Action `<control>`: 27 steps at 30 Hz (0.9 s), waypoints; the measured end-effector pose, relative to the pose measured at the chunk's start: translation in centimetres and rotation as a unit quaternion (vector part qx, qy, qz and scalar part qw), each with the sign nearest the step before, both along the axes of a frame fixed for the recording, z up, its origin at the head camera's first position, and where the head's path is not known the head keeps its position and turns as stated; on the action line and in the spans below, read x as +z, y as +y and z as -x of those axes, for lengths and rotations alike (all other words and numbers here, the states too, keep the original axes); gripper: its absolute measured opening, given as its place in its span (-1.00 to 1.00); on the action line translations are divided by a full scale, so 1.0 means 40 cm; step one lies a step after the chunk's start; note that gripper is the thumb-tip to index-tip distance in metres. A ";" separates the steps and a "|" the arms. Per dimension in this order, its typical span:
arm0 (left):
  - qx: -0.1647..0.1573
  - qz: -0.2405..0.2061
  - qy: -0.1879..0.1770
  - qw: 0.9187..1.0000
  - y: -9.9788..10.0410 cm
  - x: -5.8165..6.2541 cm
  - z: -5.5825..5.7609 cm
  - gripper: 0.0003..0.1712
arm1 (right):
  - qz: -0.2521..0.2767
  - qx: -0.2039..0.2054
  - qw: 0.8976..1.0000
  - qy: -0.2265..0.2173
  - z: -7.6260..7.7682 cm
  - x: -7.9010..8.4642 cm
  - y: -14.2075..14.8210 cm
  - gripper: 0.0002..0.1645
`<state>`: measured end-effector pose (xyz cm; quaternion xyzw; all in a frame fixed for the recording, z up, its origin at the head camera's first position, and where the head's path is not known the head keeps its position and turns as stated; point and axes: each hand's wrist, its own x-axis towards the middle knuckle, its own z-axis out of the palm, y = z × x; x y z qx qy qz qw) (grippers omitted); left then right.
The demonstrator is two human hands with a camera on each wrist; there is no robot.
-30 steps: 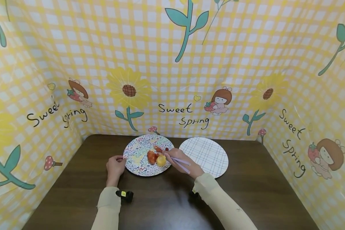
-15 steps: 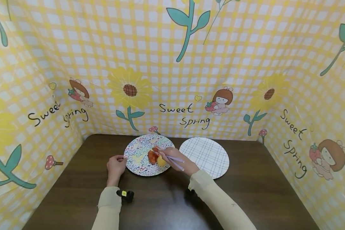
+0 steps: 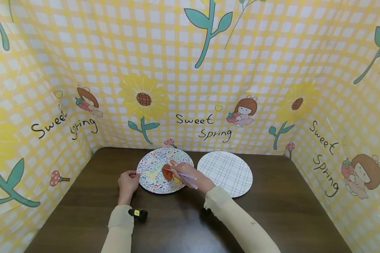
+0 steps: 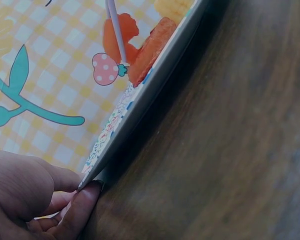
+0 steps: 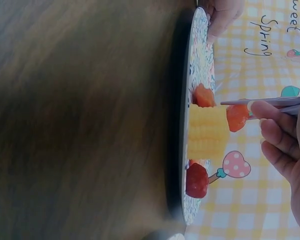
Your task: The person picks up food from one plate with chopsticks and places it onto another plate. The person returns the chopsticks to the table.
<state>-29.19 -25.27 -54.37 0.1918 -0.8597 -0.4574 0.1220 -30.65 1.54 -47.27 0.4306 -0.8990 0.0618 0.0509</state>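
Observation:
My left hand (image 3: 128, 182) pinches the near-left rim of a round plate (image 3: 150, 168) with a colourful squiggle pattern. Over that plate, my right hand (image 3: 182, 170) holds a pair of pale purple chopsticks (image 3: 189, 176). Their tips are at an orange-red food piece (image 5: 237, 118), which appears raised off the plate; whether they grip it I cannot tell. Another orange-red piece (image 4: 152, 50) lies on the plate. Beside it stands a yellow corn piece (image 5: 207, 132), mostly hidden by my right hand in the head view. A dark red piece (image 5: 196, 181) sits farther along the plate.
A second round plate (image 3: 228, 168), white with a blue grid, lies to the right on the dark wooden table (image 3: 168, 228). My right forearm passes over its near-left edge. Yellow checked cloth (image 3: 190, 84) walls the table's back and sides.
My right hand has moved left with the chopsticks, over the food, and now covers most of the corn in the head view. The left hand still holds the plate's rim.

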 end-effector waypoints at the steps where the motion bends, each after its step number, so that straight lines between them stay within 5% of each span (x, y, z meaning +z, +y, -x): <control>1: -0.001 0.000 0.001 1.000 0.000 0.001 0.000 -0.64 | 0.015 0.001 1.000 -0.021 -0.001 0.000 -0.002 -0.51; 3: -0.002 -0.001 0.002 1.000 0.001 0.002 -0.002 -0.64 | 0.117 0.023 0.990 -0.080 0.002 0.000 -0.007 -0.59; 12: 0.000 0.000 0.005 1.000 -0.002 0.001 -0.002 -0.64 | 0.119 0.065 0.989 -0.057 0.007 0.012 -0.015 -0.60; 20: -0.001 0.001 0.010 1.000 0.000 0.002 0.000 -0.64 | 0.098 0.056 0.992 -0.051 0.005 0.026 -0.020 -0.59; 27: -0.005 0.004 0.018 1.000 -0.003 0.002 -0.003 -0.64 | 0.171 0.129 0.976 -0.042 -0.002 0.029 -0.007 -0.59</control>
